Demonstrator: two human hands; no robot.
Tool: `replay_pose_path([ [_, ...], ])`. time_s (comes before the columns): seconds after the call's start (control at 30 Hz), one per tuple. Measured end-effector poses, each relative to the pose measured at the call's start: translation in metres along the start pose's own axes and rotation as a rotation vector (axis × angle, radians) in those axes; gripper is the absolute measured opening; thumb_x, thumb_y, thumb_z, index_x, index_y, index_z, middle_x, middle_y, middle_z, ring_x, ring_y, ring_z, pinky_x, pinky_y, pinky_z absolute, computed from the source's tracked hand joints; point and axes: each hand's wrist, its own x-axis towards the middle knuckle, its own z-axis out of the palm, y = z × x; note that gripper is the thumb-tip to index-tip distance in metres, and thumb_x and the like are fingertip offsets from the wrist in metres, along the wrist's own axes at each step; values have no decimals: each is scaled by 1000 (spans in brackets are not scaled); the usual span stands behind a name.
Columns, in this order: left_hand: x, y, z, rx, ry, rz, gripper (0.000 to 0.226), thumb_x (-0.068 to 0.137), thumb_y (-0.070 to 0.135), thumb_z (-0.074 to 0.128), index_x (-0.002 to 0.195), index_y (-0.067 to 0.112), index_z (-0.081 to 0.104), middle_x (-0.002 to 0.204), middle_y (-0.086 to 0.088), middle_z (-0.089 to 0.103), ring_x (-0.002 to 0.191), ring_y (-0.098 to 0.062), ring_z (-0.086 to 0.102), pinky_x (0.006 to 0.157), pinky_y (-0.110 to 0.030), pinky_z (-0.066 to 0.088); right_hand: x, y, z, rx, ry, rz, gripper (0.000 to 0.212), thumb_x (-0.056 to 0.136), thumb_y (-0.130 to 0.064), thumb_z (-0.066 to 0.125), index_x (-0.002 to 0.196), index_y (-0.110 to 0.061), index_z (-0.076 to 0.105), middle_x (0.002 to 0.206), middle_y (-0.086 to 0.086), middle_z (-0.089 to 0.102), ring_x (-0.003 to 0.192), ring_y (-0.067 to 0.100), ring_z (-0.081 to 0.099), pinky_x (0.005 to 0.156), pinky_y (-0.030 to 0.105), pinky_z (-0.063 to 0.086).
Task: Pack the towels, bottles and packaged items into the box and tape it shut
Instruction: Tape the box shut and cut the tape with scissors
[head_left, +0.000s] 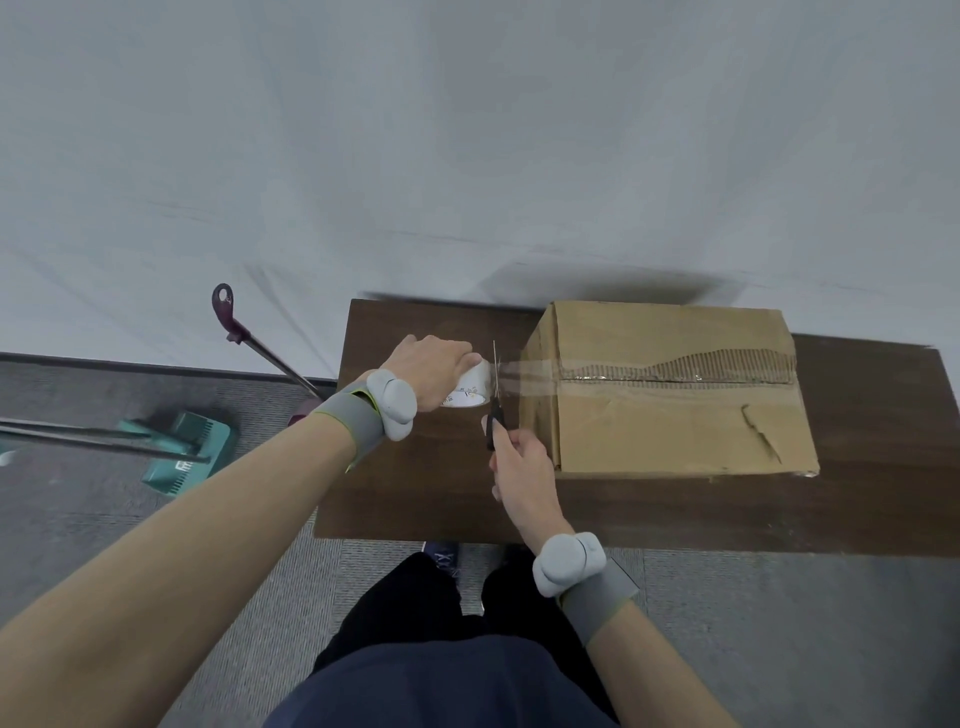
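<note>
A closed cardboard box (675, 395) sits on the dark wooden table (415, 493), with clear tape along its top seam. A strip of clear tape (514, 379) stretches from the box's left side to a white tape roll (475, 387). My left hand (431, 369) grips the roll, just left of the box. My right hand (519, 467) holds black-handled scissors (495, 400) upright, with the blades across the stretched tape between roll and box. The box's contents are hidden.
A green dustpan (182, 452) and long-handled tools (249, 338) lie on the grey carpet to the left of the table. A white wall rises behind the table. My legs and a shoe (441, 558) are below the table's near edge.
</note>
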Motion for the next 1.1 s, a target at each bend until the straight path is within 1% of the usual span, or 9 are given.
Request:
replay_pose_path([
  [0.2,-1,3,7,27,-7,0,36,110,32,17,95,19,47,87,1,56,80,-28,50,83,-39,31,4,-9,1,5,30,-27,60,80,-76,51,95,-20,62,75,1,61,68,18,55,66,42,47],
  [0.33,-6,-8,15,5,4,-30,23,108,20,29,106,22,52,88,4,53,87,-29,58,84,-39,35,9,-12,1,-2,66,-74,40,95,-60,57,95,-21,63,71,-2,64,66,16,58,65,41,50],
  [0.5,-16,-33,34,44,-8,-46,32,111,33,28,86,20,42,82,2,52,92,-35,61,76,-36,33,2,-11,-1,19,28,-48,55,79,-75,57,96,-23,64,69,-5,66,63,13,58,61,37,48],
  [0.63,-23,-43,40,50,-2,-70,23,110,29,32,96,22,49,92,-2,56,96,-35,62,78,-39,41,-8,5,1,-6,-39,11,63,77,-80,56,98,-20,60,71,-4,60,57,14,52,58,38,43],
  [0.73,-24,-44,41,46,-17,-95,21,110,29,34,90,25,39,101,-7,64,96,-36,62,81,-42,46,-14,14,3,-182,-57,-12,61,79,-84,51,97,-26,58,80,-5,66,64,7,59,62,32,46],
  [0.8,-24,-45,42,32,-9,-105,24,110,31,32,87,24,37,99,-8,65,94,-37,62,79,-41,44,-18,19,6,-235,-70,-37,58,80,-83,51,96,-28,57,85,-3,69,71,8,63,67,36,51],
  [0.9,-25,-48,45,40,24,-105,27,110,30,31,84,25,35,93,-7,62,92,-37,62,77,-41,42,-16,21,11,-235,-71,-29,47,88,-72,57,96,-26,59,85,-1,72,74,18,69,76,49,59],
  [1.0,-28,-50,49,61,43,-134,26,110,32,30,88,21,37,98,-9,67,93,-37,63,83,-42,45,-11,22,12,-257,-34,-50,26,97,-50,64,95,-24,63,75,-3,76,60,6,65,77,50,61],
  [1.1,-29,-53,53,36,80,-193,31,110,37,27,91,17,41,98,-12,69,94,-39,63,84,-42,41,-3,23,13,-321,-13,-51,18,99,-37,66,92,-20,67,67,-5,76,66,18,67,78,50,60],
])
